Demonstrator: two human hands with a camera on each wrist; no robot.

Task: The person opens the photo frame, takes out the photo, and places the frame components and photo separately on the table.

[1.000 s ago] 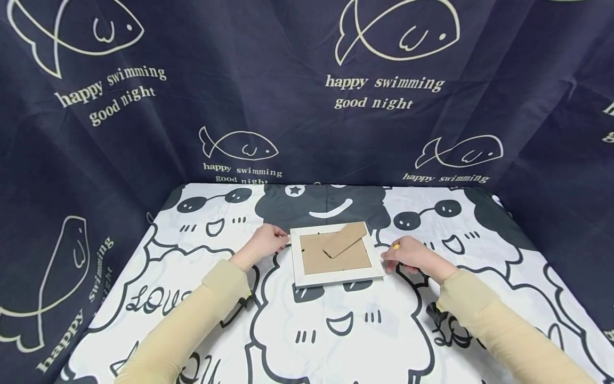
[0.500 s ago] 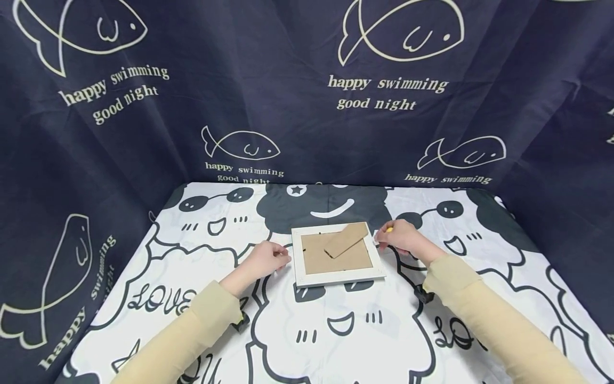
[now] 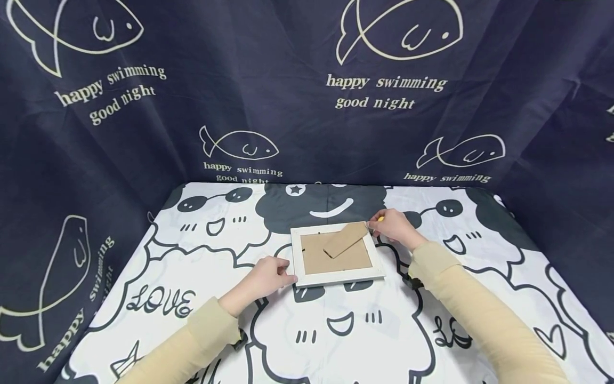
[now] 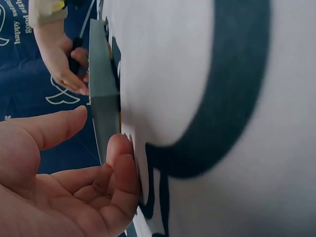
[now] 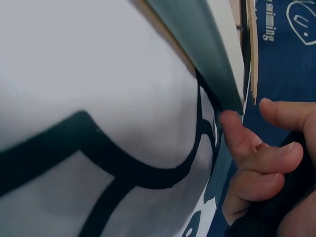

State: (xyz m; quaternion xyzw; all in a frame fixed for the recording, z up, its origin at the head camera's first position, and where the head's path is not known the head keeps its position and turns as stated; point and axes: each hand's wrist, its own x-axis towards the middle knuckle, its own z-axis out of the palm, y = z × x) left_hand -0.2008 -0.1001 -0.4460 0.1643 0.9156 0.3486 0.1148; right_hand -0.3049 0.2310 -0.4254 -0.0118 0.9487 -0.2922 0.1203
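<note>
A white picture frame (image 3: 336,277) lies face down on the patterned cloth, its brown backboard (image 3: 313,261) and angled stand flap (image 3: 349,239) showing. My left hand (image 3: 265,277) is at its near left corner. In the left wrist view the thumb is raised apart from the frame, while bent fingertips (image 4: 121,148) are right at its lower edge. My right hand (image 3: 394,226) is at the far right corner, thumb and index finger spread about it. Its other fingers curl round a screwdriver (image 4: 74,63) with a black handle, a thin metal shaft and a yellow end.
A white cloth (image 3: 345,352) with black cartoon sheep covers the table. Dark blue curtains (image 3: 307,106) printed with fish and lettering hang behind and at both sides. Dark wrist camera mounts (image 3: 412,281) show below the sleeve cuffs.
My right hand has moved up along the frame's right side to its far corner, keeping the screwdriver. My left hand has slid down the left side to the near corner. The frame stays put.
</note>
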